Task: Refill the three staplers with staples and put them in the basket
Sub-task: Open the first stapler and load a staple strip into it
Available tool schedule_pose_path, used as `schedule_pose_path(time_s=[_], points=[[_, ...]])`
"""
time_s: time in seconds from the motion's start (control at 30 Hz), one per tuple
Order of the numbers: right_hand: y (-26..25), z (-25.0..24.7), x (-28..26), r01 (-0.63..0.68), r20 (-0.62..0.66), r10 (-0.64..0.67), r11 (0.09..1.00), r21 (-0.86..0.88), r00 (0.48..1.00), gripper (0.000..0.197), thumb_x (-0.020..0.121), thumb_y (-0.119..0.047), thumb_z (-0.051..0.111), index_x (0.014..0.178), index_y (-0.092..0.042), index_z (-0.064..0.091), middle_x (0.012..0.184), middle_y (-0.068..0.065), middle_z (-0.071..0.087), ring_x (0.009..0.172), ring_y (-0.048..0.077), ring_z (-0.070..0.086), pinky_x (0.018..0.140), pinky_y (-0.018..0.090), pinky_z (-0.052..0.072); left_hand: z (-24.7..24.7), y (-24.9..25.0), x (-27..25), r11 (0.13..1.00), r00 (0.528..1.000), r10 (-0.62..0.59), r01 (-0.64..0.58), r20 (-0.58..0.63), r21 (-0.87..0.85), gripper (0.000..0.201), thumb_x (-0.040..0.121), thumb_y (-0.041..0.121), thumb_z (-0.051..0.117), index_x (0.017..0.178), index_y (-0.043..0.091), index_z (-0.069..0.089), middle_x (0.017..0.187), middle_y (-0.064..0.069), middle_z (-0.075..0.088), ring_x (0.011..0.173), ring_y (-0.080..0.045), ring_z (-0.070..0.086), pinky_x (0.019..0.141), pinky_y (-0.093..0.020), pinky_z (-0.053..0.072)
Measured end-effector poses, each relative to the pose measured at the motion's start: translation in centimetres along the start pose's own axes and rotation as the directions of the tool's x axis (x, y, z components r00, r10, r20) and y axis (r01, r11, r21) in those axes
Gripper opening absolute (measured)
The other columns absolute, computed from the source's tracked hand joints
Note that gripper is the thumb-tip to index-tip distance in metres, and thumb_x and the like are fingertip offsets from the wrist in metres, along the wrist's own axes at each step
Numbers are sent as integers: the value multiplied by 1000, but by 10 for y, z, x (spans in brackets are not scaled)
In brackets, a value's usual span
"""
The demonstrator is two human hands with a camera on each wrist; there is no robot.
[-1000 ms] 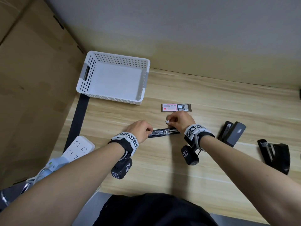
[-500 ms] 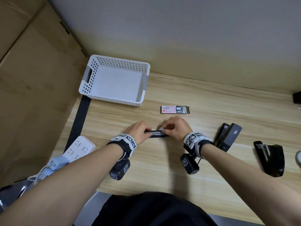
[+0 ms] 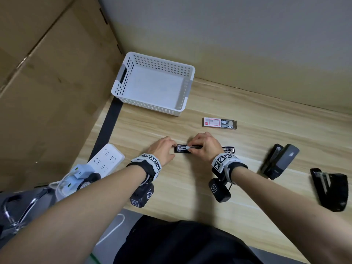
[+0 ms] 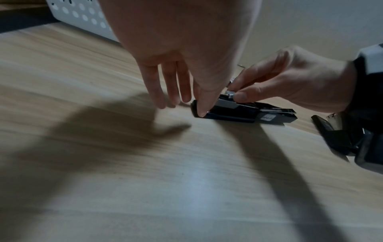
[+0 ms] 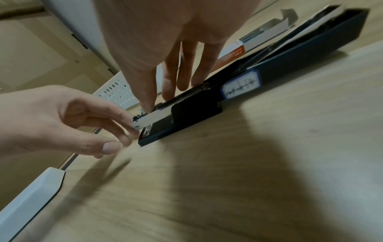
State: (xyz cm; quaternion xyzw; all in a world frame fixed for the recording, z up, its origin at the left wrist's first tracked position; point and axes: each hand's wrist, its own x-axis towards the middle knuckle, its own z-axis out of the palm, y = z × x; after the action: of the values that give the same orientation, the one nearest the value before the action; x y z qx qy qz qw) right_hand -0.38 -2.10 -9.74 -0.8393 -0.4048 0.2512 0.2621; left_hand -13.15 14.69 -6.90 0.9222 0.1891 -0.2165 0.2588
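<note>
A black stapler [image 3: 182,149] lies opened flat on the wooden table [image 3: 190,187], its silver magazine [image 5: 149,121] facing up. My left hand [image 3: 174,147] touches the stapler's left end [image 4: 199,113] with nearly straight fingers. My right hand [image 3: 190,147] pinches a short silver staple strip [image 4: 230,94] between thumb and forefinger, right over the magazine. The staple box [image 3: 219,122], its tray pulled out, lies just behind the hands. A grey stapler [image 3: 280,161] and a black stapler [image 3: 329,187] lie open at the right. The white perforated basket [image 3: 122,82] stands at the back left.
A white power strip [image 3: 106,159] with plugs and cables sits at the table's left edge. Cardboard panels [image 3: 47,82] stand along the left side and a plain wall runs behind the table. Bare wood lies between the hands and the table's near edge.
My right hand has moved left along the open stapler with the staple strip and now holds it over the magazine. My left hand stays at the stapler's left end.
</note>
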Motion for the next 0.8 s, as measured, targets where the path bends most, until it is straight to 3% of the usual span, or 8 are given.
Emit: schedule_pose_path(time_s=[0.27, 0.5, 0.6, 0.8], points=[[-11, 9, 3, -9, -20, 8, 998, -64, 1000, 14, 81, -36, 72, 94, -32, 76, 90, -12, 67, 83, 10, 44, 68, 27, 38, 8, -6, -3, 996, 999, -15, 13, -28, -84, 41, 85, 25, 71, 124, 23, 60, 123, 6, 57, 112, -15, 58, 91, -32, 49], [-14, 7, 2, -3, -37, 3, 1000, -17, 999, 11, 78, -40, 75, 84, -31, 73, 86, -15, 65, 81, 10, 47, 67, 32, 46, 9, -5, -2, 995, 999, -17, 14, -30, -97, 40, 84, 26, 71, 123, 23, 61, 121, 6, 59, 108, -15, 59, 88, -33, 50], [-16, 3, 1, -70, -63, 70, 998, 9, 996, 13, 79, -43, 71, 75, -31, 69, 85, -14, 62, 83, 11, 46, 69, 34, 45, 9, -4, 0, 992, 999, -42, 38, -29, -117, 38, 84, 26, 70, 121, 25, 61, 117, 8, 61, 106, -13, 61, 85, -30, 50], [-22, -3, 4, -143, 11, 148, 968, -208, 989, 31, 83, -58, 62, 83, -29, 73, 91, -10, 56, 97, 14, 44, 68, 33, 46, 8, -2, 2, 987, 996, -86, 85, -1, -140, 34, 84, 28, 70, 117, 28, 61, 102, 12, 64, 95, -12, 61, 82, -32, 52]])
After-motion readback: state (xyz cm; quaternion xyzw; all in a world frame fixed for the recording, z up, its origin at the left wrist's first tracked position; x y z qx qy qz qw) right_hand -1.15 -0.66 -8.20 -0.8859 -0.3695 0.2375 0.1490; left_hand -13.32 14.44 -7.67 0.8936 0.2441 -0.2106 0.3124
